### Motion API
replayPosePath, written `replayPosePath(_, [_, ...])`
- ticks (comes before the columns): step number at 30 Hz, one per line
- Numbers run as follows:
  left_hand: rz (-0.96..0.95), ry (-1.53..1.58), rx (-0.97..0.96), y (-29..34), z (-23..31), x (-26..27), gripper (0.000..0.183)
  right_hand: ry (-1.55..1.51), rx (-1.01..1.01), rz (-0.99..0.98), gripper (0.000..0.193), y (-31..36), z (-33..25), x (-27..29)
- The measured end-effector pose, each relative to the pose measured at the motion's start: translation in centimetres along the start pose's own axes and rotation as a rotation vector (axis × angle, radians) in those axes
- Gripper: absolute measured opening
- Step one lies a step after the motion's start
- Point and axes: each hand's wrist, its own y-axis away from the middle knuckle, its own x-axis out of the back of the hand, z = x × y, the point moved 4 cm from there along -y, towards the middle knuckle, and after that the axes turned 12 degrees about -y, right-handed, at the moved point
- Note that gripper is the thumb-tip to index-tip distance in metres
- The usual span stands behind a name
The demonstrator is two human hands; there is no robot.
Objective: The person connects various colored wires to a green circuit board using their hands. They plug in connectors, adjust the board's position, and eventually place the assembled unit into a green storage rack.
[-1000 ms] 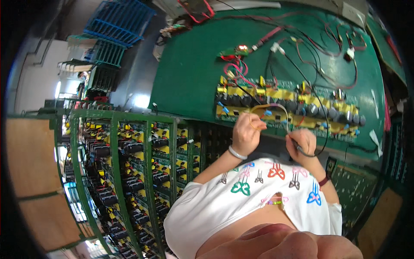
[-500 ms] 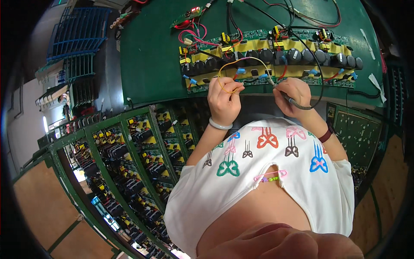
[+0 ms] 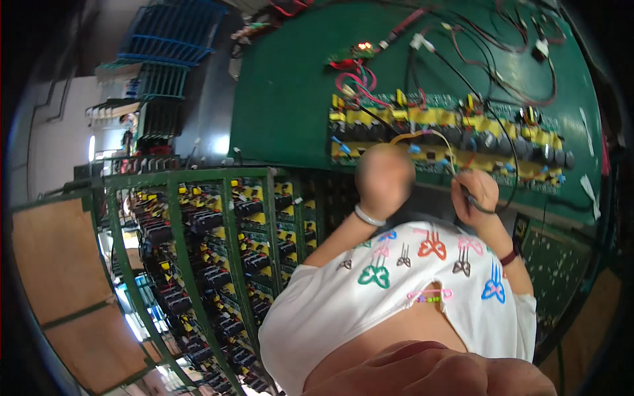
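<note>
Handling a thin, soft-looking wire, yellow at one end and whitish at the other, is the step in hand, as far as I can judge from where I stand. It arches between the person's two hands, above a long row of green circuit boards with yellow tape-like patches. The right hand is curled, fingertips apparently pinching the whitish end, with a slim, dark, rubbery-looking cord running into the same fist. The left hand sits at the yellow end, but it is smeared by blur, so I cannot tell whether its fingers are spread or pinching. The next move, I'd say, calls for a light, steady grip and enough slack to keep the loop from catching on the parts beneath.

Those parts include squat black cylinders in a line and small blue sleeve-like connectors. Behind them, flexible pink wires curl up to a little module with a glowing red display, on a smooth dark-green surface. A white ring-shaped bangle sits just below the left hand. Off to the left, a green-painted metal rack carries tiers of similar boards, with blue barred racks farther back.
</note>
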Motion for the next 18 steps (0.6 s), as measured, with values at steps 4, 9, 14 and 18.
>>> replayPosePath(4, [-0.001,-0.017,0.042,0.0,0.4,0.5,0.023,-0.015,-0.026,-0.015,0.023,0.1,-0.1,0.0])
replayPosePath(9, [-0.033,-0.024,-0.015,-0.3,0.0,0.4,0.022,-0.011,-0.041,-0.027,0.02,-1.5,-0.9,0.3])
replayPosePath(14, [-0.062,-0.033,-0.038,-0.2,-0.1,0.5,0.021,0.012,-0.22,-0.021,0.011,-6.6,-0.3,2.5])
replayPosePath(18, [-0.086,-0.012,-0.061,-0.7,0.1,0.4,0.021,-0.114,-0.418,-0.032,0.013,-10.8,2.0,2.8])
